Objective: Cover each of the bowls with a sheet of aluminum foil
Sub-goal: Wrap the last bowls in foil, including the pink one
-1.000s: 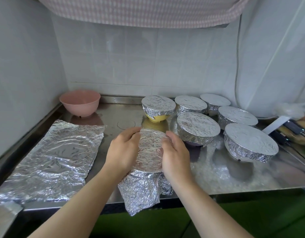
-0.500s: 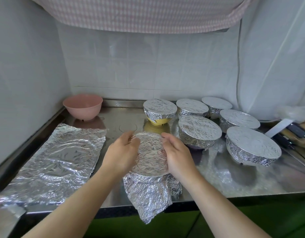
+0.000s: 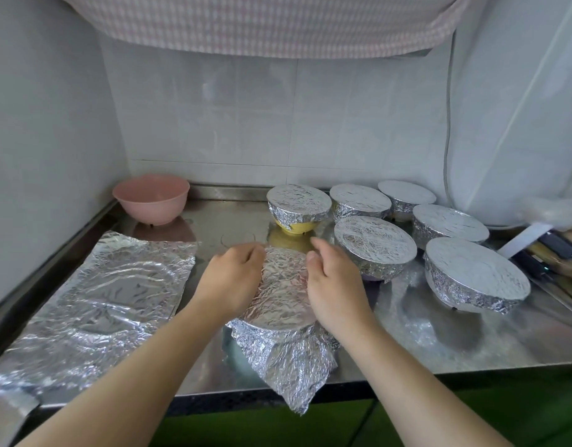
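Observation:
A bowl under crumpled foil (image 3: 283, 295) sits near the counter's front edge, with a loose foil flap hanging over that edge. My left hand (image 3: 231, 279) curls round the bowl's left rim over the foil. My right hand (image 3: 334, 285) curls round its right rim. Several foil-covered bowls (image 3: 375, 245) stand at the back right; the leftmost one (image 3: 297, 204) shows yellow below its foil. An uncovered pink bowl (image 3: 151, 198) stands at the back left. A flat, wrinkled foil sheet (image 3: 97, 304) lies on the counter's left.
The steel counter (image 3: 471, 343) meets tiled walls behind and on the left. Dark-handled utensils and a white item (image 3: 549, 250) lie at the right edge. A cable (image 3: 449, 124) hangs down the back wall. A checked cloth (image 3: 262, 21) hangs overhead.
Both hands have slid from the bowl's sides toward its far rim, pressing the foil down. The view has tilted slightly, so everything sits lower in the picture.

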The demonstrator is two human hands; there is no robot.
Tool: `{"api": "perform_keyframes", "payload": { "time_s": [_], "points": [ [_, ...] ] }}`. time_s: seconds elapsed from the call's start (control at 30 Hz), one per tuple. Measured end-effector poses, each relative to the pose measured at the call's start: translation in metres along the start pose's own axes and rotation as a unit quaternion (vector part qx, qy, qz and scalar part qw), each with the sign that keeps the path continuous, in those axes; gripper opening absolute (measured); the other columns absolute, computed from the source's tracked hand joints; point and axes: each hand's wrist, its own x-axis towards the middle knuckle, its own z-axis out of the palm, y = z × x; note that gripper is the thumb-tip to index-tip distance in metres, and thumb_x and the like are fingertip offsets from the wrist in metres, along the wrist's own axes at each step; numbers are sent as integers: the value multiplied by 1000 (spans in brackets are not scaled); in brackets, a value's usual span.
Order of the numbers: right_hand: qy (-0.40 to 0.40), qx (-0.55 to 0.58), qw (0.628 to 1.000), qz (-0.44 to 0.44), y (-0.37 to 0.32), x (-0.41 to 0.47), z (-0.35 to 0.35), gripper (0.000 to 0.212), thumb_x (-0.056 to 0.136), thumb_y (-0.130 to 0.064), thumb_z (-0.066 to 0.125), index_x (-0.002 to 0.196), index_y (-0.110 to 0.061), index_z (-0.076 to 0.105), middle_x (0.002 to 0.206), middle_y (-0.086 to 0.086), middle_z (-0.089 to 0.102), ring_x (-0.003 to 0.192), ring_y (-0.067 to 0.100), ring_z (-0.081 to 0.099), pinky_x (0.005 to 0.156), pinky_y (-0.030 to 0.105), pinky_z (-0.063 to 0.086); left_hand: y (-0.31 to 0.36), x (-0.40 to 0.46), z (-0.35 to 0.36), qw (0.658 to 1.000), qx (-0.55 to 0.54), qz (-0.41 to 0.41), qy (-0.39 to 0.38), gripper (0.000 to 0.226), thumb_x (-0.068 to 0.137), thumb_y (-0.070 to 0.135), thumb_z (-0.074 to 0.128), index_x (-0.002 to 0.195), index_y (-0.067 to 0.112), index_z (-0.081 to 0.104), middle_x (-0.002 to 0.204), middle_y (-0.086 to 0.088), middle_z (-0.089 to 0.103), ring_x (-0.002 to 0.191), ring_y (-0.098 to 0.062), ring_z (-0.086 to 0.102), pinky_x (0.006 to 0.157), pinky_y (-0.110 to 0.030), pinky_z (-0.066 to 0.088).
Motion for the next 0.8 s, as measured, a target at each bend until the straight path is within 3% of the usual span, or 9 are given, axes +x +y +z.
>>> {"api": "perform_keyframes", "payload": {
  "time_s": [0.17,0.4,0.57,0.7,0.8],
  "points": [
    [12,83,994,69,-5,-25,20,58,114,-34,41,166,-15,27,171,2,29,155,17,31,107,19,20,2,-4,5,999,-12,-17,31,34,106,33,40,92,10,62,85,-10,67,91,-40,56,84,-46,49],
    [55,94,989,99,1,-19,33,48,113,-25,44,159,-12,43,162,5,44,146,20,43,99,16,26,1,-7,6,995,-58,-45,62,32,103,26,41,81,7,55,75,-8,63,84,-34,57,74,-44,45],
    [44,107,989,90,0,-19,28,47,113,-29,45,158,-16,45,161,1,46,143,17,47,103,20,29,2,-10,6,995,-64,-46,68,30,102,22,40,80,6,54,74,-11,62,77,-30,54,71,-43,42],
    [-4,123,989,84,2,-13,23,44,113,-35,45,155,-23,49,146,-1,59,110,13,62,89,26,49,0,-13,1,995,-72,-49,52,29,101,23,41,78,8,52,73,-7,58,73,-29,50,65,-42,36],
    [-49,101,992,64,3,-6,13,38,114,-35,43,149,-28,55,125,-7,64,85,13,68,73,20,53,-2,-14,-10,998,-39,-49,30,33,102,28,42,80,8,57,78,-9,65,79,-32,60,67,-40,43]
  ]
}}
